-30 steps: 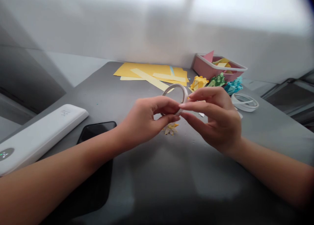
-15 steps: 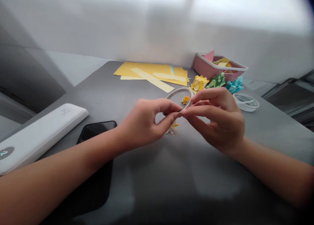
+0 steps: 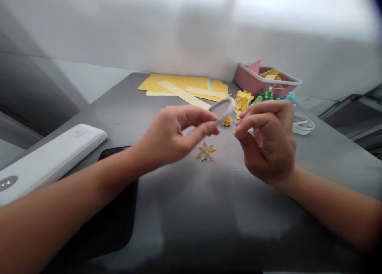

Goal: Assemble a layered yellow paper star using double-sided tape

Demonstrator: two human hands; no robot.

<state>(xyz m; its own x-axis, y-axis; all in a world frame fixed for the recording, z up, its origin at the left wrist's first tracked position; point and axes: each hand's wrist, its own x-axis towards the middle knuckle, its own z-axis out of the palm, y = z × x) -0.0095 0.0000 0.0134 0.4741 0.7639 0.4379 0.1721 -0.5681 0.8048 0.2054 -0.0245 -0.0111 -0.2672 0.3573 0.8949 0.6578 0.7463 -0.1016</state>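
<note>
My left hand (image 3: 170, 136) pinches a thin, pale roll of tape (image 3: 230, 104) between thumb and fingers, holding it tilted above the table. The roll is blurred. To its right, my right hand (image 3: 268, 144) is apart from it, thumb and fingertips pressed together; whatever they hold, if anything, is too small to make out. Below and between the hands, a pale and yellow pointed paper flower (image 3: 206, 152) lies on the table. A small yellow curled paper piece (image 3: 227, 122) sits just beyond the roll.
Yellow paper sheets (image 3: 167, 82) with pale strips lie at the back. A pink basket (image 3: 256, 78) holds paper scraps. Yellow (image 3: 244, 100), green (image 3: 265, 94) and partly hidden blue paper pieces (image 3: 290, 96) stand before it. Another tape roll (image 3: 303, 127), a white power bank (image 3: 59, 158) and a black phone (image 3: 122, 222) flank my hands.
My hands have drawn apart. The tape roll has tilted and risen slightly with my left hand, and my right hand has come off it. The pointed flower now shows fully.
</note>
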